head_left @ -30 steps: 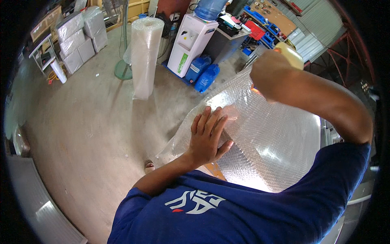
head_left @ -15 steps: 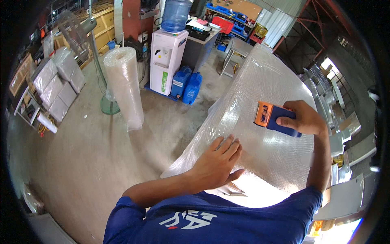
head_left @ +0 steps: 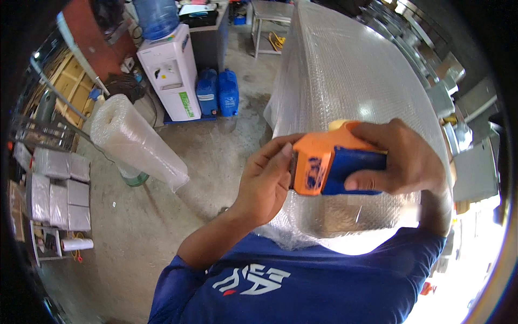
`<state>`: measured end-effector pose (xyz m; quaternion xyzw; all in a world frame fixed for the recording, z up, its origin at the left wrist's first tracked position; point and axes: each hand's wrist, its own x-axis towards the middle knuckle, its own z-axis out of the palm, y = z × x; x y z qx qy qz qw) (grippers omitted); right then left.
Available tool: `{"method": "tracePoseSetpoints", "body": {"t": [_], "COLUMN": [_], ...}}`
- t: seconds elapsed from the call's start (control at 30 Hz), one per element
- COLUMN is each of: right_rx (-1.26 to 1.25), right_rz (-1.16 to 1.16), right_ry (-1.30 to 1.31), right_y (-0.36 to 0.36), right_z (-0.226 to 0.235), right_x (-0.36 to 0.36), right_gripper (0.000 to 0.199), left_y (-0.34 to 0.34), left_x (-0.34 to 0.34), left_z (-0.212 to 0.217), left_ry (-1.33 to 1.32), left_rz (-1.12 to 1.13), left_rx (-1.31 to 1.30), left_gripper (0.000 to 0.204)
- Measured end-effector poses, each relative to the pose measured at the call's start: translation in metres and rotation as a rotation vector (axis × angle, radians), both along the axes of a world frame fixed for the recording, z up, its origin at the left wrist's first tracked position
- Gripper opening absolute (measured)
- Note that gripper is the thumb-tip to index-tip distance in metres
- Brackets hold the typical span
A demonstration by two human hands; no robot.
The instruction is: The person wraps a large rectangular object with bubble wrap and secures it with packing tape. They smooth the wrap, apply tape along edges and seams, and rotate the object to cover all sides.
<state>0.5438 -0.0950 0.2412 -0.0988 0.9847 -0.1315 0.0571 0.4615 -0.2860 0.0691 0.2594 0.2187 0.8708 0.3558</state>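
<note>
My right hand (head_left: 413, 159) is wrapped round an orange and blue tape dispenser (head_left: 342, 167), its thumb across the blue side. A pale tape roll (head_left: 339, 124) peeks out at the dispenser's top. At the orange front end, my left hand (head_left: 263, 186) is closed, thumb and forefinger pinching right at the edge; what lies between them is too small to make out. Both hands are above a large object covered with clear bubble wrap (head_left: 356, 70), which hangs down over its near end in front of my body.
A roll of bubble wrap (head_left: 135, 140) stands tilted in view on the left. Behind it are a white water dispenser (head_left: 170, 75) and two blue jugs (head_left: 228, 92). Wrapped boxes (head_left: 59, 205) are stacked far left. A metal table (head_left: 271, 16) stands at the back.
The tape dispenser has come closer to my body and leftward in my right hand. My left hand, earlier spread above the bubble wrap, now pinches at the dispenser's front. The view has turned.
</note>
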Motion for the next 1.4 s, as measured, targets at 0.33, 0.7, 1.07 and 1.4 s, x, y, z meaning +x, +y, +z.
{"method": "tracePoseSetpoints", "body": {"t": [0.33,0.7,1.07,1.4], "right_rx": [0.12,0.478,0.411,0.184], "right_rz": [-0.392,-0.629,-0.719,-0.606], "right_ry": [-0.232,-0.726,-0.982,-0.928], "right_y": [-0.005,-0.017,0.021,0.105], "right_z": [0.004,0.027,0.016,-0.004], "right_x": [-0.049,-0.115,-0.115,-0.075], "right_gripper": [0.072,0.07,0.065,0.075], "left_y": [0.032,0.072,0.119,0.115], "left_x": [-0.073,-0.088,-0.015,-0.016], "left_z": [-0.027,-0.073,-0.111,-0.118], "left_ry": [-0.346,-0.223,0.137,0.308], "left_rz": [-0.332,-0.043,0.329,0.293], "left_rx": [0.019,-0.413,-0.641,-0.889], "left_gripper": [0.033,0.024,0.027,0.057]}}
